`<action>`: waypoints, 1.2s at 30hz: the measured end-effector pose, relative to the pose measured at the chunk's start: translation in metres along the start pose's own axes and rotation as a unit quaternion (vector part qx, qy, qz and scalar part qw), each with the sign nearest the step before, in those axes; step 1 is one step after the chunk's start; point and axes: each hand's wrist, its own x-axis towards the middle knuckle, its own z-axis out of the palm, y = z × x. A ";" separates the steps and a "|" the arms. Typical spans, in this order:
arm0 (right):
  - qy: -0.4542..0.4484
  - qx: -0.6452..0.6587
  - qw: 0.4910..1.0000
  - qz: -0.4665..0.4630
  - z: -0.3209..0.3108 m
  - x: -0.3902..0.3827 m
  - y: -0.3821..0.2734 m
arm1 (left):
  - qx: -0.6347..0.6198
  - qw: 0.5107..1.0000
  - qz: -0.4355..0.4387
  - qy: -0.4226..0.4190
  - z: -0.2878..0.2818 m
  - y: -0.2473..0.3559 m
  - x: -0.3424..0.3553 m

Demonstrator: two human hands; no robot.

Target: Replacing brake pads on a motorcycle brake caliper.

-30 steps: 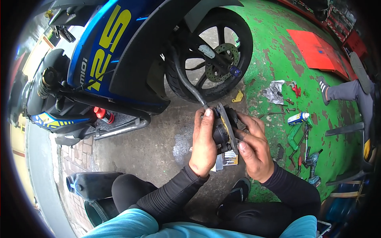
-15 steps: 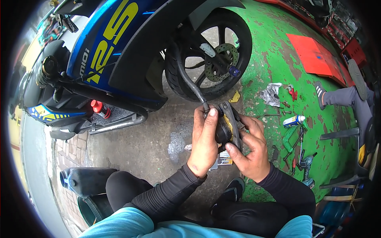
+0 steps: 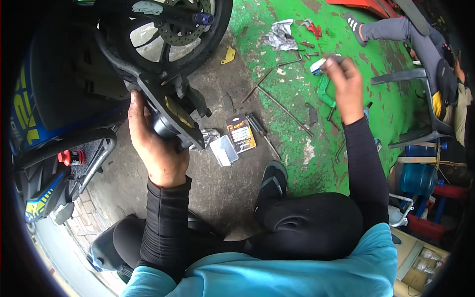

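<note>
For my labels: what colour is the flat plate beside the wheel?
The plate is yellow, seen best in the head view.

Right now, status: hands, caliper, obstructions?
Left hand holding brake caliper. Right hand overlaps spray can in view, contact unclear. T-handle wrench on floor, touching neither.

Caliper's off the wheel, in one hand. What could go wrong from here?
1. Only the left hand supports the brake caliper; a slip could jerk the hose running to it.
2. The right hand is at the spray can; a fumble might knock it against the green tool.
</note>
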 end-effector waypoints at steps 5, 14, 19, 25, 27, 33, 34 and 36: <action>-0.219 -0.132 0.959 0.122 0.042 -0.062 0.096 | -0.006 0.998 0.010 0.055 0.002 -0.012 0.002; -0.344 -0.297 0.890 -0.032 0.145 -0.057 0.153 | 0.005 0.996 0.025 0.080 0.006 -0.007 -0.007; -0.362 -0.315 0.874 -0.076 0.178 -0.042 0.175 | 0.030 0.993 0.040 0.107 -0.003 -0.009 -0.009; -0.369 -0.309 0.867 -0.130 0.190 -0.042 0.190 | 0.052 0.994 0.033 0.095 -0.012 -0.014 -0.008; -0.347 -0.286 0.881 -0.149 0.191 -0.042 0.188 | 0.054 0.991 0.035 0.121 -0.008 -0.016 -0.006; -0.299 0.110 0.942 0.109 0.182 -0.033 0.118 | -0.098 0.994 0.012 -0.049 -0.019 -0.027 0.005; -0.299 0.117 0.941 0.104 0.179 -0.031 0.101 | -0.115 0.993 0.010 -0.026 -0.018 -0.029 0.004; -0.334 0.255 0.900 0.114 0.170 -0.029 0.065 | -0.131 0.991 0.009 -0.009 -0.020 -0.034 0.005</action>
